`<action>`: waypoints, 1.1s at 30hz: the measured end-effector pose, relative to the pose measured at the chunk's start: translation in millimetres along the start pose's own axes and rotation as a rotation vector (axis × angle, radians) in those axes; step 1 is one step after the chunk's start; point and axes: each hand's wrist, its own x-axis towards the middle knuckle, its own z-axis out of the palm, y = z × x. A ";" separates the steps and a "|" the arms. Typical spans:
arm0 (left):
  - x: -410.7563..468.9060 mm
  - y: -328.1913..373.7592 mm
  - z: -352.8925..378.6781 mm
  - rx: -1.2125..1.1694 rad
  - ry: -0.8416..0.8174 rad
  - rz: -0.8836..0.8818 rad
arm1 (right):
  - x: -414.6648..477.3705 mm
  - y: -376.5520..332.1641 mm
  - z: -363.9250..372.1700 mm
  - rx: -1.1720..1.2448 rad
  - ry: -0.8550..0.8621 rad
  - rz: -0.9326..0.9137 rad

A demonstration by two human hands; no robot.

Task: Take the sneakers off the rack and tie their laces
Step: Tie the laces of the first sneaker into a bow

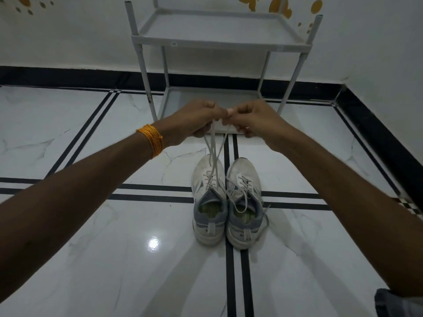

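Reaching in from the lower left, the left forearm carries a band of orange thread (151, 140) wound around the wrist; the left hand (194, 121) is raised above the floor with its fingers curled narrow and pinched on the laces (211, 156) of the left sneaker (209, 200); those two white laces run taut from the eyelets up to the hands, crossing one another on the way; the left sneaker, white with a grey collar, stands on the white marble-patterned floor (91, 248) with its heel toward the camera and its toe toward the rack; just beside it, touching or nearly so, stands the right sneaker (245, 202), whose laces (240, 195) lie slack, looped over the tongue and trailing off its right side onto the tile; black double lines cross the floor under and beside the pair; beyond the shoes the grey two-shelf rack (219, 42) stands against the white wall, both shelves bare; the right hand (254, 120) meets the left one fingertip to fingertip, its fingers likewise drawn in tight on the same laces, though which hand grips which strand cannot be told; at the lower right corner a patch of grey fabric (393, 303) shows.
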 end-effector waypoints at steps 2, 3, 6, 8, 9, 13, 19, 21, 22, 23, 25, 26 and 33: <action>-2.5 -1.1 -3.7 0.013 0.018 -0.001 | -0.2 -4.5 -8.3 0.096 0.088 0.035; -3.6 -1.9 -3.8 0.047 0.035 0.000 | -0.8 -9.2 -11.3 0.152 0.115 0.042; -4.2 -3.9 7.4 0.236 0.092 0.057 | -3.5 -31.6 -12.3 0.272 0.080 -0.022; -0.3 -6.6 19.4 0.438 0.158 0.205 | -2.9 -49.5 -6.5 0.360 0.026 -0.092; 1.7 -8.0 24.3 0.533 0.216 0.291 | -1.6 -56.1 -3.0 0.400 0.018 -0.113; 2.4 -14.8 27.5 0.683 0.490 0.480 | 9.1 -55.7 0.1 0.667 0.159 0.012; -7.1 -26.4 20.6 0.784 0.396 0.648 | 22.0 -2.4 5.2 1.164 0.306 0.465; -4.3 -26.4 20.8 0.775 0.339 0.613 | 23.1 12.9 15.7 1.146 0.299 0.544; -1.9 -23.3 19.6 0.721 0.315 0.507 | 24.3 19.3 19.1 1.143 0.287 0.573; -0.5 -17.3 17.6 0.609 0.263 0.333 | 24.6 24.5 21.0 1.123 0.266 0.599; 2.3 -6.0 11.0 0.229 0.088 -0.061 | 23.1 30.7 20.9 1.045 0.210 0.634; 3.4 -1.7 7.9 0.047 0.039 -0.216 | 21.7 31.9 19.8 0.981 0.197 0.633; 8.5 1.5 1.6 -0.382 0.011 -0.389 | -8.5 -9.2 16.6 0.112 0.131 0.061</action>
